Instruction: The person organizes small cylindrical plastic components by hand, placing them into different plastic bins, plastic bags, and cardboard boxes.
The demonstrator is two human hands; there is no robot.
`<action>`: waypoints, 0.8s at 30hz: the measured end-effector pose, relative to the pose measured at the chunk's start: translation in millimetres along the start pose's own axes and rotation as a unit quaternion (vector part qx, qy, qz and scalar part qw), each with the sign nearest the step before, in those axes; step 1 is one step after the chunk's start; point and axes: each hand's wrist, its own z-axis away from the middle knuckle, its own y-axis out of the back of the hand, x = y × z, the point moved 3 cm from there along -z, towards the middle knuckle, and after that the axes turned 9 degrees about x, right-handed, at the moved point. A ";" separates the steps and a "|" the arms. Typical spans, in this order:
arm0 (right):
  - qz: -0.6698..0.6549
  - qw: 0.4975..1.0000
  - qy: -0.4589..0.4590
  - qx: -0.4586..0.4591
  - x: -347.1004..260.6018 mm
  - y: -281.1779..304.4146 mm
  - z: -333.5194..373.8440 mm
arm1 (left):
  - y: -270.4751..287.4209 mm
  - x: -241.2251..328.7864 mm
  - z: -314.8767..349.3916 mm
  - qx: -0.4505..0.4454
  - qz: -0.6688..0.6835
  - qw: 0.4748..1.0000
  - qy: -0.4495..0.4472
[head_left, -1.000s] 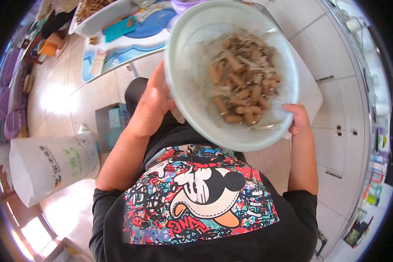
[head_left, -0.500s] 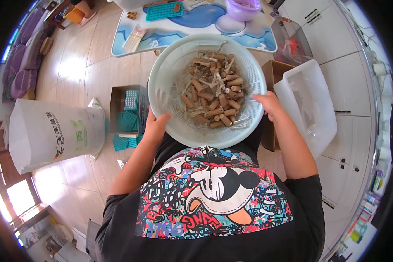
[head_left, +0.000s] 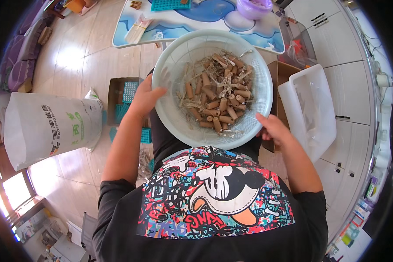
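Observation:
A wide pale blue-green plastic basin (head_left: 170, 115) with a mesh-like wall rests over my lap. In it lies a heap of short brown cylinders (head_left: 223, 105), some with a hole in the end, mixed with crinkled clear wrapping strips (head_left: 226, 87). My left hand (head_left: 146, 97) grips the rim at the left, thumb over the edge and the other fingers hidden under it. On the lower right rim my right hand (head_left: 273, 129) is closed, thumb on top and fingers curled beneath the edge.
Ahead stands a blue-and-white table (head_left: 179, 37) with a purple bowl (head_left: 254, 8) and a teal tray (head_left: 170, 4). A cardboard box (head_left: 113, 94) with teal trays and a big white sack (head_left: 56, 126) are to the left. At right are a white bin (head_left: 312, 109) and white cabinets (head_left: 349, 87).
The basin has turned and shifted slightly right. My left hand has moved up along the left rim, while my right hand has slid down the right rim. The heap inside has shifted.

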 end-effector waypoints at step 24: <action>0.405 0.740 0.127 0.522 60.5 119.9 60.3 | 67.8 13.5 -60.7 0.308 0.072 0.946 -0.075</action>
